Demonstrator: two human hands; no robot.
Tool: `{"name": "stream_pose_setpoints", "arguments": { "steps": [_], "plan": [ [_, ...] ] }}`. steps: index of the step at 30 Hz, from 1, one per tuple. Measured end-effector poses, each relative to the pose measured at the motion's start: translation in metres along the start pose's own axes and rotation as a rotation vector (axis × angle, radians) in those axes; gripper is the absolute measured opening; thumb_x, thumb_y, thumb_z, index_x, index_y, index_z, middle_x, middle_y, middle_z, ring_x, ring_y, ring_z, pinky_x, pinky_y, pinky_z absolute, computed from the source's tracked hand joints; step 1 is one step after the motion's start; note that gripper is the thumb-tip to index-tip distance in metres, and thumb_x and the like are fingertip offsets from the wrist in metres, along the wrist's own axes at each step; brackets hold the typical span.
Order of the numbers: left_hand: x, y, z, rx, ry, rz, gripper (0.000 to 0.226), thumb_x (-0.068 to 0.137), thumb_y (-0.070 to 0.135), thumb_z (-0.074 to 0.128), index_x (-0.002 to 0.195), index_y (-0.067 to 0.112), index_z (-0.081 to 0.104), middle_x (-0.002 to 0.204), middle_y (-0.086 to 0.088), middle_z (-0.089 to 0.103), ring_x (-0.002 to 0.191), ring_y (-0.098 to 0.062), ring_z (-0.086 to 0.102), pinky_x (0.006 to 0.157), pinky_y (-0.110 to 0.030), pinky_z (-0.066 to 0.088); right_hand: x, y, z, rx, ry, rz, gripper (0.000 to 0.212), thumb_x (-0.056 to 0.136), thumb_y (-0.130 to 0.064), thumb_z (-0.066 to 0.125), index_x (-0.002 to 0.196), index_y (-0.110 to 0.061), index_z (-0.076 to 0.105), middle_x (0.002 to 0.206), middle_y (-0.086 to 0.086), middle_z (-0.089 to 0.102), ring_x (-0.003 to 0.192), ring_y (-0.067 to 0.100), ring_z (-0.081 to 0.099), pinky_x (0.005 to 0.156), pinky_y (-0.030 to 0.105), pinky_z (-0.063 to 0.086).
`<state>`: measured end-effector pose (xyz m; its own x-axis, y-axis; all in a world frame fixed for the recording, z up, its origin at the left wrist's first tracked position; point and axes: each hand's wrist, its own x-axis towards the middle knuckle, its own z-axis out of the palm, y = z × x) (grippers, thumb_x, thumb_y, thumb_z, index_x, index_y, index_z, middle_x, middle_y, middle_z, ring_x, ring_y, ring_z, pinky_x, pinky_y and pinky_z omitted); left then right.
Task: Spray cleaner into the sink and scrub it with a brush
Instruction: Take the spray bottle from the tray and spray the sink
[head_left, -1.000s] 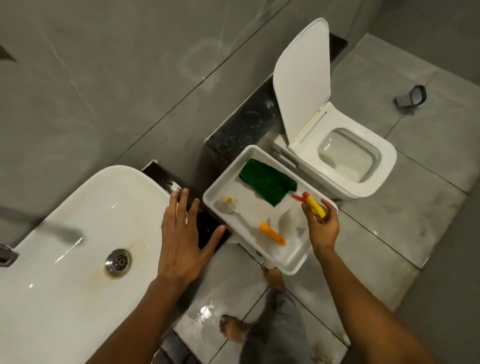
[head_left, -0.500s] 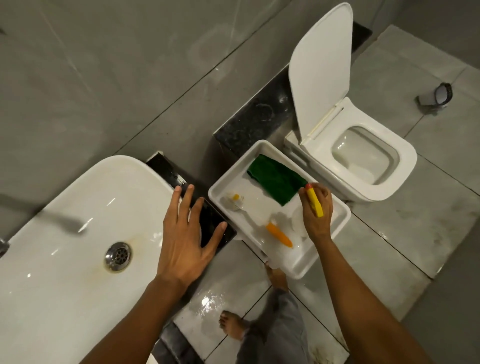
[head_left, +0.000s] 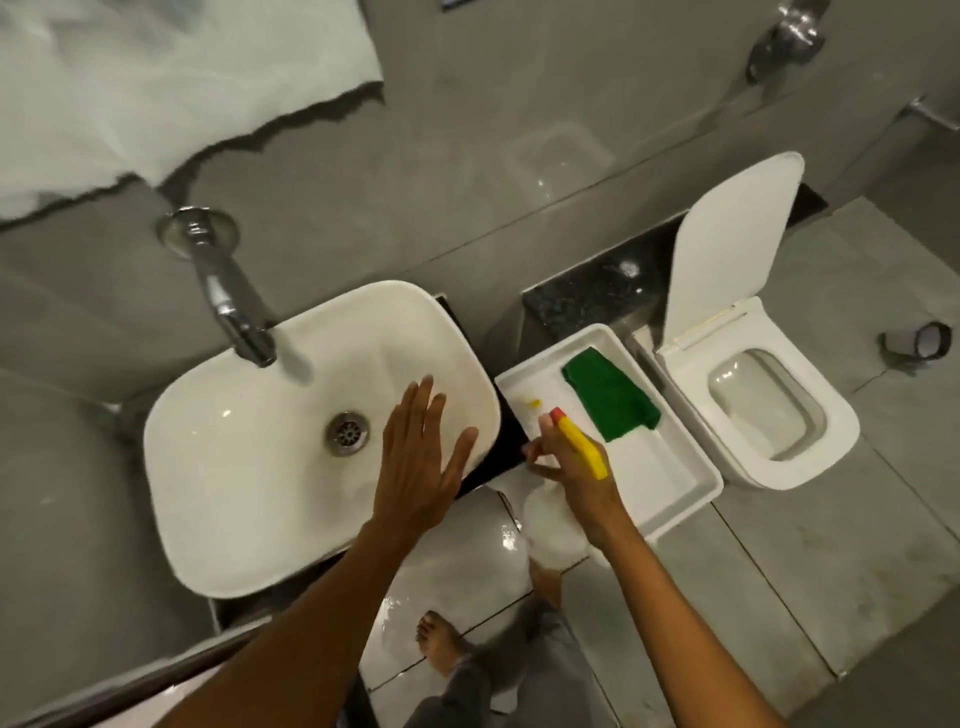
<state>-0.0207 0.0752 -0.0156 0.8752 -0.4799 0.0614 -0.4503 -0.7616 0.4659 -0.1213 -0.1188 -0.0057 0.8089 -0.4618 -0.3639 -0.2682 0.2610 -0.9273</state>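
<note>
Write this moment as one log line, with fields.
phase: fetch spray | right hand: holds spray bottle | left hand: open over sink | brush: unused

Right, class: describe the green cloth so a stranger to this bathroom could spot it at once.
Find the white toilet with its lid raised, on the right. Between it and the white sink sits a white rectangular tray. The green cloth lies crumpled in the tray's far end, the only green thing there, beside the yellow-headed spray bottle held in the right hand.

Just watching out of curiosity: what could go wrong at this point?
The floor looks wet and glossy around the bare foot, so a slip seems possible. The right hand holds the spray bottle over the tray edge, not yet the sink, so spray could miss the basin.
</note>
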Motion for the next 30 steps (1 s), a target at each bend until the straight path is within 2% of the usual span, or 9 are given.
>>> {"name": "stream_pose_setpoints", "arguments": {
  "steps": [4, 7, 10, 13, 15, 20, 23, 28, 30],
  "plan": [
    [-0.039, -0.056, -0.037, 0.001, 0.122, -0.198, 0.061, 0.111, 0.043, 0.05, 0.157, 0.004, 0.045, 0.174, -0.015, 0.032, 0.162, -0.034, 0.029, 0.133, -0.05, 0.023, -0.039, -0.003, 0.06, -0.073, -0.258, 0.228, 0.048, 0.088, -0.052, 0.077, 0.124, -0.021, 0.073, 0.096, 0.023, 0.076, 0.085, 0.024, 0.078, 0.079, 0.045, 0.067],
    [-0.062, -0.102, -0.066, 0.068, 0.218, -0.337, 0.06, 0.107, 0.041, 0.046, 0.144, -0.004, 0.059, 0.165, -0.025, 0.043, 0.154, -0.045, 0.042, 0.124, -0.059, 0.034, -0.064, 0.003, 0.096, -0.123, -0.416, 0.311, 0.044, 0.092, -0.053, 0.073, 0.132, -0.044, 0.059, 0.097, 0.001, 0.083, 0.09, 0.007, 0.079, 0.068, 0.032, 0.066],
    [-0.084, -0.145, -0.088, 0.152, 0.236, -0.463, 0.062, 0.107, 0.044, 0.039, 0.141, -0.003, 0.061, 0.164, -0.025, 0.044, 0.155, -0.044, 0.04, 0.125, -0.059, 0.03, -0.082, 0.012, 0.122, -0.173, -0.379, 0.344, 0.044, 0.088, -0.072, 0.065, 0.102, -0.032, 0.078, 0.09, 0.008, 0.083, 0.091, 0.018, 0.081, 0.07, 0.04, 0.067],
    [-0.092, -0.165, -0.094, 0.16, 0.262, -0.514, 0.054, 0.109, 0.038, 0.042, 0.142, -0.002, 0.06, 0.165, -0.022, 0.044, 0.156, -0.04, 0.039, 0.127, -0.058, 0.026, -0.092, 0.024, 0.138, -0.407, -0.322, 0.224, 0.067, 0.085, -0.083, 0.055, 0.073, -0.02, 0.071, 0.059, 0.015, 0.07, 0.068, 0.028, 0.079, 0.076, 0.041, 0.064],
    [-0.092, -0.169, -0.093, 0.175, 0.331, -0.492, 0.043, 0.11, 0.029, 0.048, 0.137, -0.001, 0.063, 0.16, -0.021, 0.051, 0.152, -0.04, 0.046, 0.124, -0.059, 0.03, -0.096, 0.028, 0.144, -0.459, -0.311, 0.21, 0.062, 0.083, -0.085, 0.055, 0.076, -0.027, 0.073, 0.056, 0.012, 0.068, 0.063, 0.025, 0.078, 0.071, 0.032, 0.06],
    [-0.093, -0.175, -0.088, 0.135, 0.457, -0.499, 0.034, 0.111, 0.025, 0.048, 0.13, 0.003, 0.065, 0.15, -0.018, 0.059, 0.143, -0.039, 0.054, 0.119, -0.057, 0.036, -0.1, 0.022, 0.151, -0.273, -0.364, 0.358, 0.05, 0.086, -0.074, 0.065, 0.079, -0.025, 0.074, 0.087, 0.022, 0.076, 0.09, 0.024, 0.082, 0.066, 0.043, 0.066],
    [-0.094, -0.177, -0.088, 0.126, 0.453, -0.509, 0.035, 0.112, 0.028, 0.047, 0.128, 0.004, 0.065, 0.148, -0.017, 0.06, 0.141, -0.038, 0.054, 0.119, -0.057, 0.036, -0.101, 0.021, 0.152, -0.338, -0.336, 0.305, 0.047, 0.092, -0.069, 0.06, 0.084, -0.025, 0.074, 0.062, 0.024, 0.063, 0.08, 0.032, 0.083, 0.079, 0.054, 0.066],
    [-0.094, -0.175, -0.088, 0.114, 0.463, -0.513, 0.036, 0.111, 0.031, 0.046, 0.125, 0.005, 0.066, 0.145, -0.017, 0.062, 0.137, -0.038, 0.057, 0.118, -0.057, 0.038, -0.1, 0.011, 0.147, -0.26, -0.262, 0.324, 0.054, 0.088, -0.073, 0.063, 0.085, -0.02, 0.075, 0.084, 0.015, 0.079, 0.092, 0.031, 0.081, 0.073, 0.054, 0.067],
    [-0.094, -0.175, -0.087, 0.105, 0.449, -0.517, 0.037, 0.111, 0.032, 0.046, 0.125, 0.005, 0.066, 0.145, -0.017, 0.062, 0.137, -0.038, 0.057, 0.119, -0.056, 0.037, -0.098, 0.009, 0.143, -0.258, -0.21, 0.298, 0.052, 0.088, -0.072, 0.064, 0.084, -0.021, 0.073, 0.067, 0.02, 0.067, 0.084, 0.035, 0.082, 0.072, 0.053, 0.066]
  ]
}}
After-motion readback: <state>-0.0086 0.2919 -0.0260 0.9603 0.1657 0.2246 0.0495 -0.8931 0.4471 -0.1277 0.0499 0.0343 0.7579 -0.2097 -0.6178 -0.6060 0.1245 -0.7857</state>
